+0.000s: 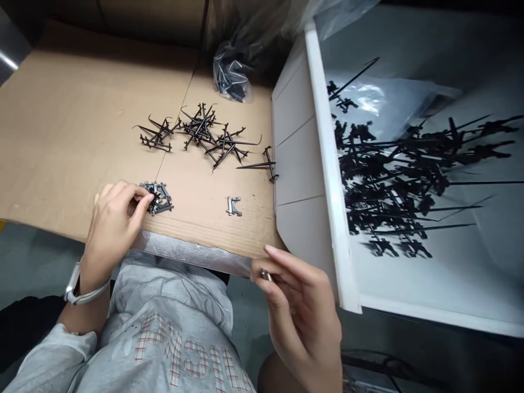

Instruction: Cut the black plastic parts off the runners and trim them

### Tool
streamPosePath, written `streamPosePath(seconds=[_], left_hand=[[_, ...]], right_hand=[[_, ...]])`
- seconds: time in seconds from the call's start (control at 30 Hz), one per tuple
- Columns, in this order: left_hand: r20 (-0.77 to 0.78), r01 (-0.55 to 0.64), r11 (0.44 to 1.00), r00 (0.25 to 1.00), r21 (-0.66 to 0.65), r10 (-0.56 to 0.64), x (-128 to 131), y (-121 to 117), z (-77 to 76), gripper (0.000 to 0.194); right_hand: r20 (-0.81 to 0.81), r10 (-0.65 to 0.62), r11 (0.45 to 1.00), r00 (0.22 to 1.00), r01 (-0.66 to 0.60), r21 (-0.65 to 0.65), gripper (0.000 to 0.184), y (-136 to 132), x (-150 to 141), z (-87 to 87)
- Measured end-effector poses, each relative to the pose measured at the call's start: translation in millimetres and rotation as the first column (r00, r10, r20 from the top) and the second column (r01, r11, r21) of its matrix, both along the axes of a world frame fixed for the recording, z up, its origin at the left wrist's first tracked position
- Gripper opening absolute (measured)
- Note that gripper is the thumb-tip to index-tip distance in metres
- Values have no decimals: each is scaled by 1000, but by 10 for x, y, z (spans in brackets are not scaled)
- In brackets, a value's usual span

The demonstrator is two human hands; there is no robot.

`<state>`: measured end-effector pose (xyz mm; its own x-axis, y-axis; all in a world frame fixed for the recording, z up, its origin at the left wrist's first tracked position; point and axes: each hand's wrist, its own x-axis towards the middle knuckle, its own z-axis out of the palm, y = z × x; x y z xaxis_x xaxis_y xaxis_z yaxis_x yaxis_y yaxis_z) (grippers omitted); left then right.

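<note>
Some shirt lettering (175, 355), partly legible. My left hand (114, 215) pinches black part (155, 204) near table's front edge (204, 238); right hand (303, 305) pinches metallic piece (266, 275).

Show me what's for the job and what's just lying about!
Probably for the job:
Small dark parts by the left hand
Shiny thing in the right hand
Spiky black parts on cardboard and in the white bin

Seemingly lying about:
Clear bag at the back
Clear plastic in the bin
</note>
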<state>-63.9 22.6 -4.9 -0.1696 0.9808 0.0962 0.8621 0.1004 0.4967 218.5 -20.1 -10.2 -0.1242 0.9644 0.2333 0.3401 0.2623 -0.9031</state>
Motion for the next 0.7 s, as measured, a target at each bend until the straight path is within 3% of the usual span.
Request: streamPosePath(seconds=[0.07, 0.17, 0.23, 0.33, 0.43, 0.57, 0.7], left_hand=[[-128, -52, 999, 990, 7, 52, -34, 17, -19, 18], [-214, -57, 996, 974, 74, 72, 144, 36, 10, 19], [-217, 109, 990, 972, 94, -87, 380, 70, 44, 19], [-190, 456, 890, 875, 16, -445, 787, 182, 51, 24], [-223, 537, 835, 805, -120, -549, 1069, 354, -13, 36], [-224, 579, 790, 758, -202, -612, 1092, 519, -101, 22], [-156, 552, 808, 796, -207, -584, 921, 498, -115, 11]], right_hand=[[-5, 3, 1000, 1000, -3, -7, 39, 16, 3, 2], [-42, -8, 999, 999, 7, -32, 42, 19, 6, 2], [-84, -17, 999, 996, 14, -42, 42, 8, 11, 2], [-127, -6, 999, 992, 1, -37, 40, -15, 13, 3], [-128, 20, 999, 992, -25, -36, 40, -31, 11, -2], [-144, 50, 998, 988, -55, -31, 39, -32, 16, -38], [-164, 73, 997, 984, -77, -22, 39, -14, 14, -81]])
